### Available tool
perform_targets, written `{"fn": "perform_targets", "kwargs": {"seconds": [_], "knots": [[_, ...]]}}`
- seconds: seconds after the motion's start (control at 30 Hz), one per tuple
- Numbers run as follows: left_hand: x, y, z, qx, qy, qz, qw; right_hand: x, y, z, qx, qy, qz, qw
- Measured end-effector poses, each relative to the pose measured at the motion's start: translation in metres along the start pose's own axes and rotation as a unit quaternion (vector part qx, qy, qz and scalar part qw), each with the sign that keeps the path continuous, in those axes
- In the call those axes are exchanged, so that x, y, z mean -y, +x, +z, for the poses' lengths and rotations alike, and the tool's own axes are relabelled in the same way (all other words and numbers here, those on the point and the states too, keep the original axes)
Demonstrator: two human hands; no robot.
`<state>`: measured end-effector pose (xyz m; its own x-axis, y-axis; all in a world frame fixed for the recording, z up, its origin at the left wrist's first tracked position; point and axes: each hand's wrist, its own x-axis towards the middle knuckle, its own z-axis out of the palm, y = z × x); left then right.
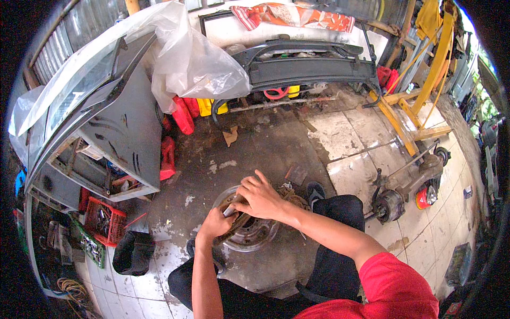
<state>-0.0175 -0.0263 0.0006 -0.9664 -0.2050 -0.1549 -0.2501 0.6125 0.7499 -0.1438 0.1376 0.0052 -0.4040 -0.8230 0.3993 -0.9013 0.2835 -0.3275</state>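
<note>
A round metal wheel rim (254, 243) lies on the floor between my feet, partly hidden under my hands. My left hand (215, 223) is closed around a small light-grey piece (229, 211), whose end shows by the thumb. Just to its right, my right hand (260, 196) bends over the rim with its thumb against the left hand's fingers and one finger raised. What the right hand grips is hidden beneath it. A brownish curved part (231, 229) shows under the hands. Beside the right wrist is a tangled brown bundle (289, 195).
A grey vehicle door panel (123, 119) stands at left under clear plastic sheeting (186, 64). A red crate (106, 220) and a black container (133, 254) sit below it. At right are an axle assembly (419, 181) and a yellow frame (409, 119). A dark vehicle panel (308, 72) stands behind.
</note>
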Motion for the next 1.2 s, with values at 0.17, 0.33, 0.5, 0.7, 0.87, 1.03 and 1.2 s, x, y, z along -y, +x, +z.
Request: {"fn": "perform_targets", "kwargs": {"seconds": [0.17, 0.33, 0.5, 0.7, 0.87, 1.03, 1.2], "knots": [[0.002, 0.001, -0.001, 0.012, 0.022, -0.044, 0.999, -0.016, 0.003, -0.01, 0.078, 0.048, 0.068, 0.994], [0.007, 0.003, 0.001, 0.001, 0.006, -0.031, 0.999, -0.011, -0.003, 0.0, 0.027, 0.092, 0.016, 0.995], [-0.004, 0.002, -0.001, -0.012, -0.008, -0.003, 1.0, -0.024, -0.002, 0.006, 0.011, 0.096, 0.003, 0.995], [0.01, 0.003, 0.001, 0.005, 0.005, 0.008, 1.0, -0.006, -0.001, 0.009, -0.015, 0.102, -0.025, 0.994], [0.007, 0.003, 0.005, -0.022, -0.01, 0.014, 1.0, -0.018, 0.0, 0.008, -0.001, 0.097, -0.009, 0.995], [0.015, 0.002, 0.004, -0.009, -0.013, 0.029, 0.999, 0.004, -0.004, 0.009, -0.007, 0.122, -0.056, 0.991], [0.007, 0.002, 0.004, -0.026, -0.007, 0.02, 0.999, -0.017, 0.003, 0.002, 0.012, 0.103, 0.041, 0.994]]}}
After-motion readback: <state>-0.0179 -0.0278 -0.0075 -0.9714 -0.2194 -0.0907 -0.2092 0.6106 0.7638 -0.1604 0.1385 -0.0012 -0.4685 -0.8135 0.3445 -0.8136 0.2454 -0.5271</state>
